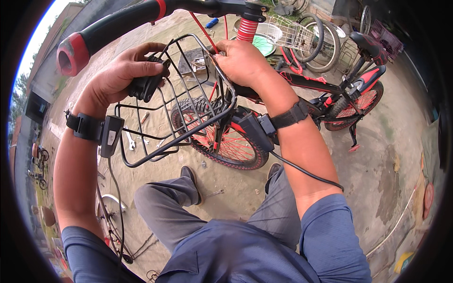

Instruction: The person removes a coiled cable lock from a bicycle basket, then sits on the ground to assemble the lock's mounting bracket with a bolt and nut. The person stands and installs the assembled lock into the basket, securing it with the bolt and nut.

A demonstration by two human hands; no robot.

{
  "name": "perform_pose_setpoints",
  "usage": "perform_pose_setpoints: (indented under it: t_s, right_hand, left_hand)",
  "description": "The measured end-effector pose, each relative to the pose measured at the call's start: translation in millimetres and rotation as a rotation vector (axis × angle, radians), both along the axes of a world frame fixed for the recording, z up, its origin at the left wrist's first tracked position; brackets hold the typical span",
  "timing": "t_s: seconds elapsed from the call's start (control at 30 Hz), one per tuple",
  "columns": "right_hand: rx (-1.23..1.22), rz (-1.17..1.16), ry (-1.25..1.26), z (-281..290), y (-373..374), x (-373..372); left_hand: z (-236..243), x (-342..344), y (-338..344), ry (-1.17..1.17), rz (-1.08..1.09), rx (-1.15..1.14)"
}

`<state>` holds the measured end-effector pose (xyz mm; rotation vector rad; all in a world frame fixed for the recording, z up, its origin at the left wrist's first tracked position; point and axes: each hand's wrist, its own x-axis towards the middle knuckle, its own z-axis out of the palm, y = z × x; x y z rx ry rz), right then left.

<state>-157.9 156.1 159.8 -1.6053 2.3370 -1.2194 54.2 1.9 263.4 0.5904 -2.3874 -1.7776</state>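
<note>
A black wire bicycle basket [163,150] is in front of me, beside the front wheel [233,150] of a black and red bicycle. My left hand [125,75] is wrapped round a black, rounded part with ridges [145,85], at the basket's left upper edge; its exact kind does not show. My right hand [243,63] is closed at the basket's upper right edge, next to the head tube and a red cable [204,32]. Its fingertips are partly hidden by the wire. Above both hands runs the handlebar [127,26], with a red-ended grip.
The bicycle's frame and saddle [370,48] reach back to the right. Wrenches [130,139] and small parts lie on the ground below the basket. A green basin [263,45], a white wire basket [289,32] and loose wheels stand behind. More bicycle parts [108,217] lie at lower left.
</note>
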Motion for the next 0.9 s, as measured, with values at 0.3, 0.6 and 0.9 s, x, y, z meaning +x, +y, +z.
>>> perform_pose_setpoints:
  t_s: [0.3,0.6,0.9]
  right_hand:
    - [0.008,0.018,-0.027,0,-2,-2]
    - [-0.003,0.013,-0.008,-1,-3,-3]
    - [-0.002,0.009,0.001,-1,-2,-3]
  left_hand:
    - [-10,7,-3,-0.025,-0.043,-0.809]
    - [-26,-20,18,-0.334,-0.054,-0.790]
    - [-32,-25,16,-0.235,-0.012,-0.944]
